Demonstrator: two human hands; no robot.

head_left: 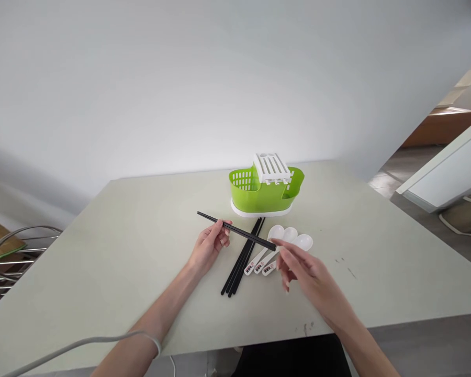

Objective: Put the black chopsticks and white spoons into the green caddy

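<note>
My left hand pinches one black chopstick and holds it level above the table. The stick's right end reaches the fingertips of my right hand, whose fingers are loosely spread and seem to touch that tip. Below, a bundle of black chopsticks lies on the table, pointing toward a green cutlery caddy with a white slotted insert. Three white spoons lie side by side just right of the bundle, under my right fingers.
The pale table stands against a white wall. A metal wire rack sits off its left edge. A grey cable runs along my left forearm. At the right are the floor and a white panel.
</note>
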